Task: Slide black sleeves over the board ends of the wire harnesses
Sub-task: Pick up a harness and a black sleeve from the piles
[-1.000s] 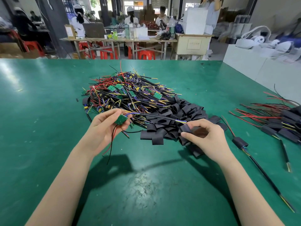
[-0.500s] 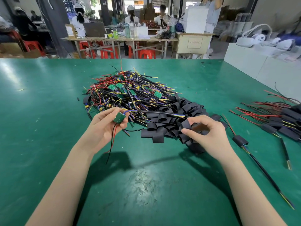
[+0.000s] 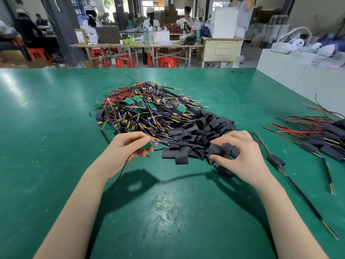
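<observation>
Our left hand (image 3: pixel 128 146) pinches a small green circuit board (image 3: pixel 147 145); our right hand (image 3: pixel 240 152) pinches a flat black sleeve (image 3: pixel 214 149) on its black cable (image 3: pixel 186 143).

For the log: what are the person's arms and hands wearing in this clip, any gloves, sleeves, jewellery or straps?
Nothing is worn that the head view shows. The left hand and right hand are bare: no gloves, finger cots or rings visible. Both forearms are uncovered from the wrist down to the bottom edge of the picture, with no sleeve cuff, watch, bracelet or wrist strap in view. Anything above the forearms lies outside the frame.
</observation>
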### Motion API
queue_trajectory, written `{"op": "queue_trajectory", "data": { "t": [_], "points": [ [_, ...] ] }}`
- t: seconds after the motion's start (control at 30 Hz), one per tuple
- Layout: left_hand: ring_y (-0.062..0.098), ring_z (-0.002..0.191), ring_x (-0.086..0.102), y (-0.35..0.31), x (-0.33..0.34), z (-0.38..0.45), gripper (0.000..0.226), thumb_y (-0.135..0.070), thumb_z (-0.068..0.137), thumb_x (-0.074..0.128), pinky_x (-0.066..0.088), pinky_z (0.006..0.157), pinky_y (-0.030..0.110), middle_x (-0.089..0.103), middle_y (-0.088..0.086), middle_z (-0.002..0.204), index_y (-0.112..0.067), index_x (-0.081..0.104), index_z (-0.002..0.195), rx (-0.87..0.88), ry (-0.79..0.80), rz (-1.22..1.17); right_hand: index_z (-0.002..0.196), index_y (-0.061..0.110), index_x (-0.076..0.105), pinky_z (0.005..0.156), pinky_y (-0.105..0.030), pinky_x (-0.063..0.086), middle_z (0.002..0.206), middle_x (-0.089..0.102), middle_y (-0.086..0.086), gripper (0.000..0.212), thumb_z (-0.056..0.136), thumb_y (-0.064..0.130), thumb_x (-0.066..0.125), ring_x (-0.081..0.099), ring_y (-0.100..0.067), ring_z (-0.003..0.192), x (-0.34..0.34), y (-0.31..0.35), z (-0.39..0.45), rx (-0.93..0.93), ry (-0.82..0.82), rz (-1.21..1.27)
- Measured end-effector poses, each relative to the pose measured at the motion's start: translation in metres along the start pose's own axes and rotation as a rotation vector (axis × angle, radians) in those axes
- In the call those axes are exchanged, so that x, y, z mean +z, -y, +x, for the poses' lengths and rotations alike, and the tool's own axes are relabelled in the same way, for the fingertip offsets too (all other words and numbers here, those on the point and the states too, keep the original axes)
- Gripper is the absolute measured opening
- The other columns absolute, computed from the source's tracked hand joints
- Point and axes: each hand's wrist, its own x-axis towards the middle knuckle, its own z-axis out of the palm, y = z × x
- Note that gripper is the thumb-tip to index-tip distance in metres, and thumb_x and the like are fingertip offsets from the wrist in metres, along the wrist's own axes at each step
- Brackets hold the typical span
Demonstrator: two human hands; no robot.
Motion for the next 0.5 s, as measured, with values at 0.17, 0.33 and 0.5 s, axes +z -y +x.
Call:
{"op": "queue_trajectory", "data": {
  "t": [0.17,0.33,0.5],
  "points": [
    [0.015,0.065,0.057,0.002,0.005,-0.001,0.02,-0.021,0.082,0.067,0.05,0.067,0.021,0.071,0.011,0.081,-0.005,0.072,0.093,-0.002,0.08,0.146,0.096,0.024,0.073,0.088,-0.038,0.045,0.096,0.066,0.009,0.035,0.064,0.015,0.085,0.061,-0.014,0.092,-0.005,0.002,0.0,-0.04,0.077,-0.049],
    [0.013,0.07,0.065,0.003,0.02,0.001,0.017,-0.009,0.077,0.078,0.054,0.075,0.022,0.075,0.007,0.085,-0.011,0.072,0.093,0.02,0.026,0.219,0.099,0.024,0.074,0.081,-0.024,0.035,0.095,0.066,0.012,0.037,0.064,0.022,0.086,0.061,-0.01,0.086,0.003,0.01,-0.002,-0.086,0.111,-0.08],
    [0.007,0.078,0.067,0.01,0.054,0.0,0.019,-0.017,0.076,0.082,0.051,0.074,0.024,0.074,-0.002,0.086,-0.019,0.073,0.093,0.168,0.077,0.34,0.102,0.021,0.075,0.077,-0.035,0.042,0.095,0.065,0.01,0.038,0.066,0.026,0.085,0.059,-0.007,0.085,0.018,0.028,-0.004,-0.15,0.162,0.006]
  ]
}}
